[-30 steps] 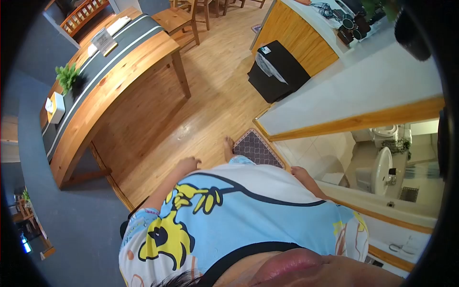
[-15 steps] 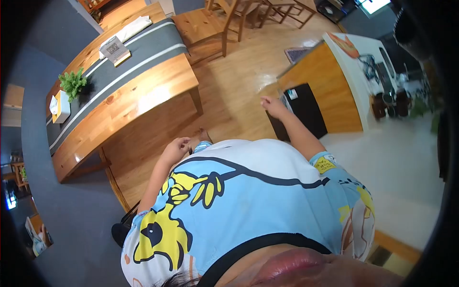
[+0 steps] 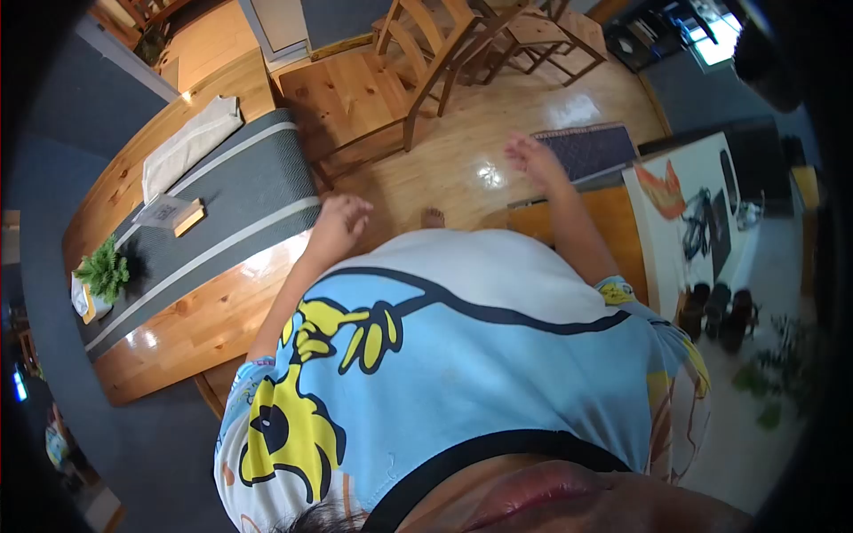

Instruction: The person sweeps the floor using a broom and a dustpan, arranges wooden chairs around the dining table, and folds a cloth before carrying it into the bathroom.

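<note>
My left hand (image 3: 343, 224) hangs beside the near corner of the wooden table (image 3: 209, 311), its fingers loosely bent and apart with nothing between them. I cannot tell whether it touches the table edge. Over the floor on the other side, my right hand (image 3: 533, 163) is held out, slightly blurred, fingers apart and holding nothing. It appears in front of the dark patterned mat (image 3: 586, 151). Between the two hands, one bare foot (image 3: 433, 218) shows beyond the white and blue shirt (image 3: 462, 364).
A wooden chair (image 3: 346, 98) stands at the table's end. On the grey runner (image 3: 253, 182) are a code stand (image 3: 169, 215) and a small green plant (image 3: 105, 271); a folded cloth (image 3: 191, 147) lies alongside. At right, a white counter (image 3: 662, 240) bears cables (image 3: 697, 226) and dark jars (image 3: 715, 306).
The view has moved forward along the table, bringing the chair and mat closer. Both hands have swung forward and up in the picture, and the right hand's fingers have spread.
</note>
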